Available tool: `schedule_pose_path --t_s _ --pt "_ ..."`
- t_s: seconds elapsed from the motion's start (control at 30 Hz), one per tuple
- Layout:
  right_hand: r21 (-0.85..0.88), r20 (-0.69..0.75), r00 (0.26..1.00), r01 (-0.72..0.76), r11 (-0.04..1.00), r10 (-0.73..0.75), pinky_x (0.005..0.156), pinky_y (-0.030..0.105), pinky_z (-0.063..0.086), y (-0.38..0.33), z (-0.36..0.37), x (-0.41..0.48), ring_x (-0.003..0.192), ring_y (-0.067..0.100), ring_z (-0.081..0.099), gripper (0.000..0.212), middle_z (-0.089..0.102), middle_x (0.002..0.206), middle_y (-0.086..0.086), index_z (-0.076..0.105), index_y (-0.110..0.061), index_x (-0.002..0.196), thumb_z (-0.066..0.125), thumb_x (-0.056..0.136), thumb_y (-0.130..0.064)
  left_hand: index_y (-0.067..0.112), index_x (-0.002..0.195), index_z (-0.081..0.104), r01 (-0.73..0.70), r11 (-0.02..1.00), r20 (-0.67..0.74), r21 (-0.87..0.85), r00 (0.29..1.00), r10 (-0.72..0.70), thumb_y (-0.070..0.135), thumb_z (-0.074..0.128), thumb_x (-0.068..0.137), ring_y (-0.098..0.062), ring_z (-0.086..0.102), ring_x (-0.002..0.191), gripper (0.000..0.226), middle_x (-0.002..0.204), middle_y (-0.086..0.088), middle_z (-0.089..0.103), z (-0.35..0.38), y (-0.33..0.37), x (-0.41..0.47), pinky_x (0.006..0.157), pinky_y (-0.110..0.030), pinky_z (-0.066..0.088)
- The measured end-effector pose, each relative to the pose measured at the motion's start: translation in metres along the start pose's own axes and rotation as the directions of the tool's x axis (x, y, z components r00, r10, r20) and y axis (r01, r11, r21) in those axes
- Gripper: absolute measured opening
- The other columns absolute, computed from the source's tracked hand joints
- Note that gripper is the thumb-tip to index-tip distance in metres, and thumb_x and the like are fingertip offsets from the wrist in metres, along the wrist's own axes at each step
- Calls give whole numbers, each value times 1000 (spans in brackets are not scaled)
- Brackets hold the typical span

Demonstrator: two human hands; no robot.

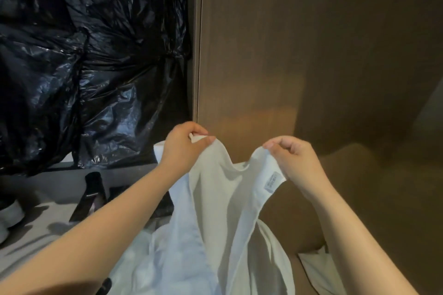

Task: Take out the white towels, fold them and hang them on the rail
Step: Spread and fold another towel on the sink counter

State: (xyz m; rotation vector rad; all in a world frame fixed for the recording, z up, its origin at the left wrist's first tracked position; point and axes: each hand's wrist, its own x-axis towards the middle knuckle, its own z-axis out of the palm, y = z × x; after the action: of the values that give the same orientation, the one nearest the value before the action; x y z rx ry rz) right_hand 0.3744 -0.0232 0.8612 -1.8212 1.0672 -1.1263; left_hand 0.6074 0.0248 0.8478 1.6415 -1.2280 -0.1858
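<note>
Left side, we've got crumpled black plastic sheeting (84,67), glossy, catching bluish highlights, filling the space top to bottom. Right beside it a thin pale edge strip (198,55) runs straight up, and from there a brown wood-grain panel (323,31) takes over the whole right half. A warm orange patch of light (259,112) glows low on that panel, with darker shadow around it. Down at lower left, a pale grey floor (48,220), a white shoe (9,213) at the edge, and a dark angular object (92,194), hard to identify.
</note>
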Motion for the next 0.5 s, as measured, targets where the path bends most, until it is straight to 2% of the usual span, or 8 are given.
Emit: schedule_pose_path --t_s 0.07,0.13,0.17,0.23,0.27,0.33,0.4,0.5 --pt "-81 40 981 -185 979 189 49 16 41 43 13 -15 62 9 55 28 67 73 0 73 -20 75 55 96 -13 28 106 60 130 990 65 55 989 -134 27 79 79 -1 51 79 33 108 8 51 19 -33 -29 63 -5 35" --pt "-92 56 948 -307 947 313 56 21 43 82 25 -36 65 10 56 26 66 70 -3 73 -12 74 57 94 -11 26 112 56 225 974 68 26 972 -227 20 81 76 -9 55 87 44 110 4 53 32 -60 -61 67 -6 36" --pt "-93 55 938 -337 937 343 59 23 42 97 30 -48 63 10 55 24 66 69 -2 73 -6 75 59 93 -11 26 110 55 269 963 51 -7 962 -268 17 80 76 -16 60 90 43 106 2 58 36 -68 -77 71 -13 41" --pt "-82 63 927 -364 928 369 60 26 41 117 39 -68 62 10 53 23 67 70 5 71 2 78 59 92 -12 28 106 49 354 932 -2 -79 935 -355 15 81 76 -23 65 90 45 105 -1 61 38 -81 -102 75 -26 47" --pt "-71 70 924 -371 926 375 60 26 42 123 43 -76 63 12 54 23 68 74 12 70 4 81 59 92 -13 27 108 48 382 916 -23 -124 921 -388 15 82 76 -21 66 86 48 108 -2 60 38 -83 -111 73 -26 49" --pt "-46 80 927 -363 931 366 64 30 44 125 47 -86 70 22 58 24 68 88 23 69 5 84 59 93 -14 22 113 50 420 879 -52 -224 896 -441 13 83 75 -13 65 78 51 108 -1 59 34 -85 -124 67 -19 50" --pt "-19 104 937 -334 942 334 67 37 47 123 49 -90 81 40 60 22 65 95 27 70 2 87 59 95 -16 17 114 54 470 831 -69 -297 858 -509 14 82 75 -8 63 74 48 96 3 64 30 -85 -130 58 -8 45" --pt "57 172 934 -327 943 314 68 36 49 113 48 -93 82 40 61 17 67 92 24 75 -11 90 62 94 -21 9 97 65 510 800 -42 -316 835 -549 13 78 79 -9 68 72 23 83 -1 72 24 -86 -137 58 -10 46"
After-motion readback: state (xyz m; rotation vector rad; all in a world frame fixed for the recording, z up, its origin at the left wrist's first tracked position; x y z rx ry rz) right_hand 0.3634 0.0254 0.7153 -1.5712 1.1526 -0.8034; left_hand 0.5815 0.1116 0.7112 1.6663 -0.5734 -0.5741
